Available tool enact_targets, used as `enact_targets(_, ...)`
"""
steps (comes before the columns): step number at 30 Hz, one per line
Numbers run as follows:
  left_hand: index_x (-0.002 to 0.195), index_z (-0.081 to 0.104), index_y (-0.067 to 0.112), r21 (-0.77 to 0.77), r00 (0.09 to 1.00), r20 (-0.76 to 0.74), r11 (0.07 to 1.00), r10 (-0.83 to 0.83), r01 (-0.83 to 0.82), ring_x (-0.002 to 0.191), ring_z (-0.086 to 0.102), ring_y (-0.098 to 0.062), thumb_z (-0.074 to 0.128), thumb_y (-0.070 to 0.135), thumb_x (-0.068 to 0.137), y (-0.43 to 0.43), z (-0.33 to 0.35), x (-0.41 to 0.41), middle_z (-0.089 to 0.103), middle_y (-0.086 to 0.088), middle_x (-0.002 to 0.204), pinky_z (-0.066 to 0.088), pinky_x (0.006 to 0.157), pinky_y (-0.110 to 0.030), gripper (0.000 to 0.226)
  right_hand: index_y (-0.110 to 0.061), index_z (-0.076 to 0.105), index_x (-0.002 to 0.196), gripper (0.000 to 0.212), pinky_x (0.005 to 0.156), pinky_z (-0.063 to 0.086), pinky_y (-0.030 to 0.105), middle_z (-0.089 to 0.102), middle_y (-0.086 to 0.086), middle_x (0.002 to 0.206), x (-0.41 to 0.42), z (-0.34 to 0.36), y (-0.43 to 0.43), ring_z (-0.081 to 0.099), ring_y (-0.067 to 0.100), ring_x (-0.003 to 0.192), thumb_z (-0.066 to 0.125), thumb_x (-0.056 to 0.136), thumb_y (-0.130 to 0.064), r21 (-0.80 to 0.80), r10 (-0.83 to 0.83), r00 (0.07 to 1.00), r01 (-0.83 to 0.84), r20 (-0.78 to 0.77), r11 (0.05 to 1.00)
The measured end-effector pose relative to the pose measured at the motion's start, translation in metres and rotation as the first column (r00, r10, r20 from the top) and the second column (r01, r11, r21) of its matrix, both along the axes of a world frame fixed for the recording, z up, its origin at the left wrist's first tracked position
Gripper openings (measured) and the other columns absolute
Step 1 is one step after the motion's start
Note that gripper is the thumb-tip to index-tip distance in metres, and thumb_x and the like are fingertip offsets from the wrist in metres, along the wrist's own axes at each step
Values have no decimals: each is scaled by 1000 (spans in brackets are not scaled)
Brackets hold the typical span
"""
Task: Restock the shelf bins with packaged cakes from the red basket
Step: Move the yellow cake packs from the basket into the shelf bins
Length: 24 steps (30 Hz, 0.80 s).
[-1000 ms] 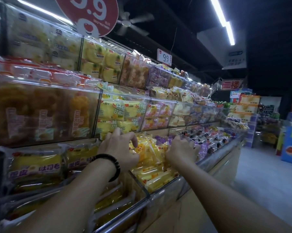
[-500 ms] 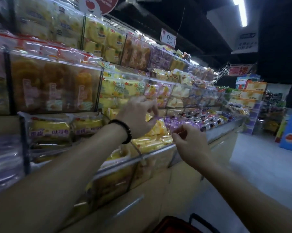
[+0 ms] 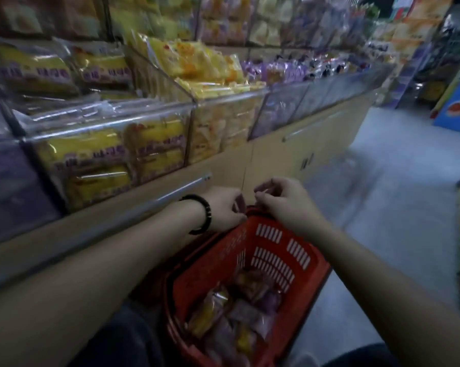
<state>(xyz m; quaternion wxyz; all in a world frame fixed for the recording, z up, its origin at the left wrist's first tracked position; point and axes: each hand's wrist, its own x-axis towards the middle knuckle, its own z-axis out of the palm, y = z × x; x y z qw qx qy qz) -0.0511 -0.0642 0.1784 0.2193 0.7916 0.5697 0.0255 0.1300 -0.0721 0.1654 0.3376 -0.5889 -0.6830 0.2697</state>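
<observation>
The red basket [image 3: 274, 250] stands low in front of me beside the shelf base. Packaged cakes [image 3: 236, 311] in yellow and purple wrappers lie in its bottom. My left hand [image 3: 223, 210], with a black bracelet on the wrist, hovers over the basket's far rim, fingers loosely curled and nothing seen in them. My right hand [image 3: 284, 202] hangs just beside it over the same rim, fingers also loosely curled and empty. Above them, clear shelf bins [image 3: 109, 120] hold yellow packaged cakes [image 3: 96, 154], and a neighbouring bin [image 3: 223, 102] is heaped with yellow packs.
Bins of purple packs [image 3: 284, 72] run along the shelf to the right. A beige cabinet front [image 3: 289, 152] with a metal rail [image 3: 170, 194] sits under the bins. The grey aisle floor [image 3: 382, 186] lies to the right, with stacked goods [image 3: 456, 102] at its far end.
Both hands have left the yellow-pack bin and dropped to the basket's rim. My view has tilted down, bringing the basket fully into sight.
</observation>
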Motion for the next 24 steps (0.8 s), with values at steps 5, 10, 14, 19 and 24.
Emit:
enact_targets(5,115,64,19,-205,998,-52,978,28,-38,99,69,-24,60,40,101,11,-80,-1,68,-5,113,59,85,-41,26,-27,74,88,6,85,60,41,75,-5,89,15,-88,-2,70,16,89,72,93,-28,-234,-21,992,49,121,971)
enact_targets(10,116,72,25,-275,952,-277,960,-127,48,111,65,-21,60,49,97,34,-144,-6,69,1,125,55,94,-34,33,-20,77,98,15,81,53,31,72,-1,96,31,-159,2,69,21,98,69,94,-33,-396,142,909,28,392,918)
enact_targets(14,125,67,24,-418,883,-392,905,-260,80,113,63,-21,52,59,98,44,-156,2,65,2,127,55,99,-40,47,-12,74,108,37,81,55,34,73,11,108,14,-210,4,69,32,104,70,87,-43,-587,374,774,-3,512,810)
enact_targets(19,131,64,25,-532,823,-419,838,-384,120,110,64,-20,48,64,98,54,-171,0,63,7,124,54,100,-43,54,-3,66,127,49,86,51,31,68,17,126,-21,-262,11,65,35,116,67,96,-41,-714,494,728,-10,475,700)
enact_targets(24,126,65,29,-562,844,-381,819,-376,112,108,67,-21,48,68,92,62,-181,-10,64,5,123,56,98,-46,55,-15,47,148,62,100,49,30,57,10,143,-52,-312,17,58,31,126,69,97,-42,-707,447,788,-20,424,707)
